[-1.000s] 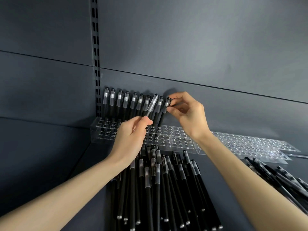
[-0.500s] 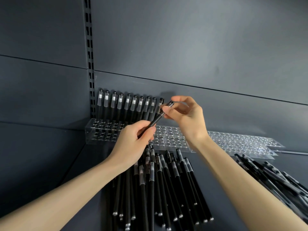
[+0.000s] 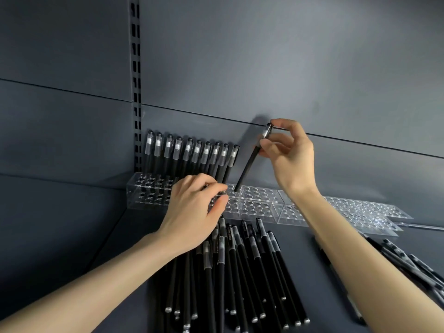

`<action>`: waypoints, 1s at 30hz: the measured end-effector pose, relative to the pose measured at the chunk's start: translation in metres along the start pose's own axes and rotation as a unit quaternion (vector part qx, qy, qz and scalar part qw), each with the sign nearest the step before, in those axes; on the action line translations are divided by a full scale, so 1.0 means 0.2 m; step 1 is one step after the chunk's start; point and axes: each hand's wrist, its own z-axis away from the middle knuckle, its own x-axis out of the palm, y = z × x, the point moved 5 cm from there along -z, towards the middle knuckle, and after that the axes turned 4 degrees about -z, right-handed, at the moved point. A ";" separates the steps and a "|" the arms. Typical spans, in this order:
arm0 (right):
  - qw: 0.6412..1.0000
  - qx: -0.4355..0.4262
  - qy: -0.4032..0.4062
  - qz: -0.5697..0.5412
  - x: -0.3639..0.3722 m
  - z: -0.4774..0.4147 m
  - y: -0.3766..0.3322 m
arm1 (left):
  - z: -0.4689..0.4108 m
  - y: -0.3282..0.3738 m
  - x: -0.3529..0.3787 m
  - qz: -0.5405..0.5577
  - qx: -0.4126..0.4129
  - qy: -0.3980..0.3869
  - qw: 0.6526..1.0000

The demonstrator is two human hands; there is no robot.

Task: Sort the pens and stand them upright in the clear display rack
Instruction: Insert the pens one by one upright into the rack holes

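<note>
Head view, and the right hand [image 3: 288,159] had the pen [image 3: 248,165] up right of centre, thumb and curled fingertips pinching it just under the cap. The pen hung tilted, cap high against the grey wall [image 3: 288,68], lower end down at the top of the clear display rack [image 3: 149,195], just right of the last standing pen. Ten standing pens [image 3: 192,155] were already lined up along the rack's back row, from the slotted upright [image 3: 137,92] rightward.

The left hand [image 3: 194,207] sat low at the rack's front, fingers curled, thumb close to the forefinger. Whether it pinched anything, I couldn't tell.

Loose pens [image 3: 240,272] lay in a heap at lower centre, and a second heap [image 3: 408,265] at lower right.

By my reading, this was the insertion step for pen eleven. Next call: bring the pen upright, find the neighbouring free hole, and push it straight down. At that tilt it could catch on a rim or knock its neighbour.
</note>
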 end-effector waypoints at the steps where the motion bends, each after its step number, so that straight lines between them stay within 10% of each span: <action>1: 1.000 -0.012 0.006 0.007 0.01 0.00 0.00 | 0.01 0.00 0.02 -0.017 0.002 -0.018 1.000; 30: 0.990 -0.029 -0.073 0.115 0.10 0.06 0.14 | 0.02 -0.01 0.06 -0.068 0.004 -0.070 0.995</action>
